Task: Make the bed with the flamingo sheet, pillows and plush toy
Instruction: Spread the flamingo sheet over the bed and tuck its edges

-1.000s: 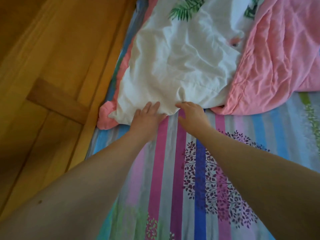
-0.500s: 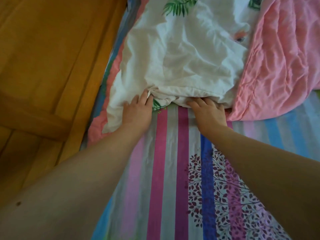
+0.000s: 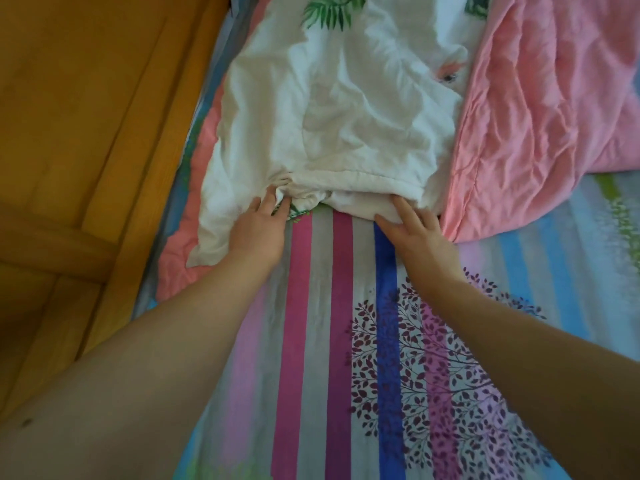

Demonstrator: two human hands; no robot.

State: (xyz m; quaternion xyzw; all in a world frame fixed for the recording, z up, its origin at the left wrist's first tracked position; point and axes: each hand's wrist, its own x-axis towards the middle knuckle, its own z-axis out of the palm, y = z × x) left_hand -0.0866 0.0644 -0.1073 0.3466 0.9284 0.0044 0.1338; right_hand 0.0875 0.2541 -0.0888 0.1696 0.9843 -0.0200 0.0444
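Note:
The flamingo sheet (image 3: 346,109), white with green leaves and a pink flamingo head on one face and plain pink (image 3: 554,98) on the other, lies rumpled across the far part of the bed. Its near white edge is folded under in a thick roll. My left hand (image 3: 258,233) grips the bunched fold at the left, fingers tucked into the cloth. My right hand (image 3: 415,230) pinches the roll's right end, thumb underneath. No pillows or plush toy are in view.
The mattress wears a striped bed sheet (image 3: 311,341) in pink, purple, blue and grey with a tree print. A yellow wooden wall panel (image 3: 86,133) runs along the left side of the bed.
Both hands have pushed the sheet's near edge away from me and rolled it under itself. The right hand has moved further right along the fold.

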